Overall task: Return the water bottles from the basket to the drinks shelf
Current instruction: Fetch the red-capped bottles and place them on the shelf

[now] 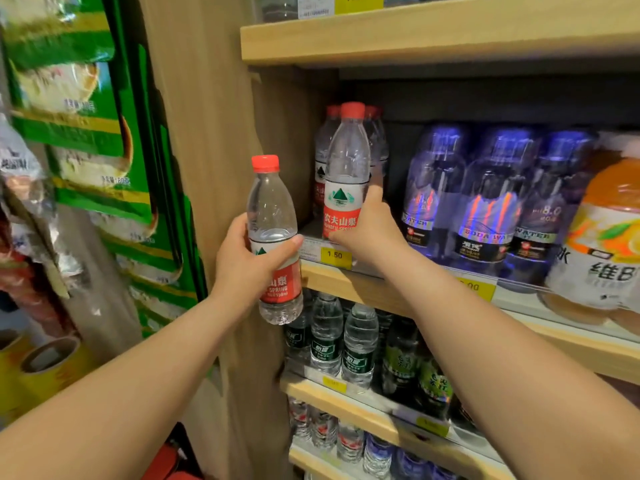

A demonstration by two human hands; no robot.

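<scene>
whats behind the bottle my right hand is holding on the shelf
Behind that bottle in the right hand stand more red-capped bottles; how deep the row runs is hidden.

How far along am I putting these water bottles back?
Done: red-capped bottles stand behind on the shelf. In hand: right hand grips a front bottle standing at the shelf edge; left hand holds a second bottle, unshelved. Left: shelving it; basket contents aren't visible.

Both forearms [138, 368] stretch forward. Left grip [249, 258] curls round a water bottle [272, 206] before the drinks shelf [360, 289]; right grip [367, 226] clasps a second bottle [346, 168] on it.
</scene>
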